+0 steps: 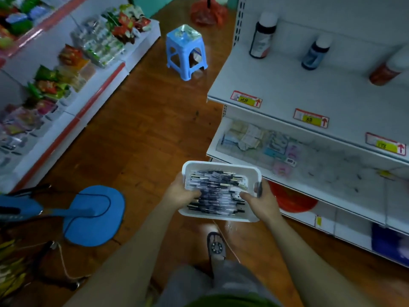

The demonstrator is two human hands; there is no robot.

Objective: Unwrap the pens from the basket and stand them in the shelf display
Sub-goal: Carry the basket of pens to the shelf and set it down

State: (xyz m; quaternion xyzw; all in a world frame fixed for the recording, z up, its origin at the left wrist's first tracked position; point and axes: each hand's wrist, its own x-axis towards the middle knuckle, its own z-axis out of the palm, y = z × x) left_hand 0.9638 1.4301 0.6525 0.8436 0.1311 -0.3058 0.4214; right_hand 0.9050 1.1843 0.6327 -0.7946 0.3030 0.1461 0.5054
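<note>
A sandalled foot (pixel 216 247) stands on the reddish wooden floor (pixel 141 129), and just above it the person holds a white basket (pixel 221 214) out in front with both hands. The left hand (pixel 181 191) grips its left edge, thumb curled over the rim onto the pens (pixel 215 191); the right hand (pixel 261 200) grips the right edge the same way. The pens lie heaped inside, dark-tipped and apparently in clear wrappers, though the picture is too soft to be sure.

To the left a blue fan base (pixel 94 214) rests flat on the floor. To the right is a white shelf unit (pixel 276 85), its lower tier holding small pale packets (pixel 245 136), with yellow price tags (pixel 245 99) along the front edge above. Three bottles (pixel 262 36) stand well apart on the upper tier. Farther off, a blue plastic stool (pixel 187 52) sits in the aisle, snack packets (pixel 99 41) fill the shelves opposite, and a red bag (pixel 208 12) lies beyond.
</note>
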